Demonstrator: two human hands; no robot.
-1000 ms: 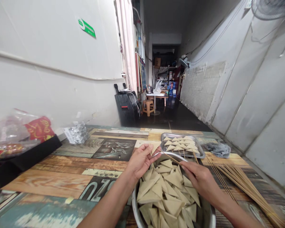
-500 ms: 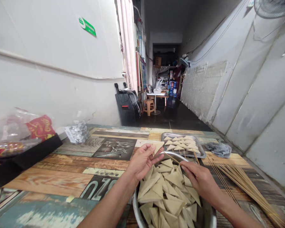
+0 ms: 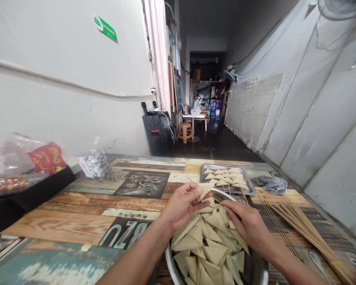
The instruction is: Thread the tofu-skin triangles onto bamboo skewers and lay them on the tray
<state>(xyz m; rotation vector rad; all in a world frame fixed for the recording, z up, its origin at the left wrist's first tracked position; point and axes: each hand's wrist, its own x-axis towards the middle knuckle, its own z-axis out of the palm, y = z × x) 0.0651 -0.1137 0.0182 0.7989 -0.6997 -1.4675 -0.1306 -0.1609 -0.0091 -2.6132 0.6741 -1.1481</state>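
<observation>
My left hand [image 3: 182, 205] pinches a tan tofu triangle [image 3: 205, 189] above the far rim of a metal bowl [image 3: 256, 273] full of several more triangles. A thin bamboo skewer [image 3: 192, 182] runs through that triangle, its tip poking out to the upper left. My right hand [image 3: 245, 225] is closed on the skewer's near end, just over the pile in the bowl. Both hands sit close together above the bowl.
A steel tray [image 3: 249, 183] with skewered triangles lies behind the bowl. A bundle of loose skewers [image 3: 302, 228] lies at the right, a grey rag [image 3: 271, 183] beyond it. A black tray with plastic bags [image 3: 23, 174] stands at the left. The patterned table [image 3: 77, 221] spreads left.
The skewer has been pushed through the triangle held in my left hand, and its tip now shows on the far side. Both hands shifted slightly right and nearer together.
</observation>
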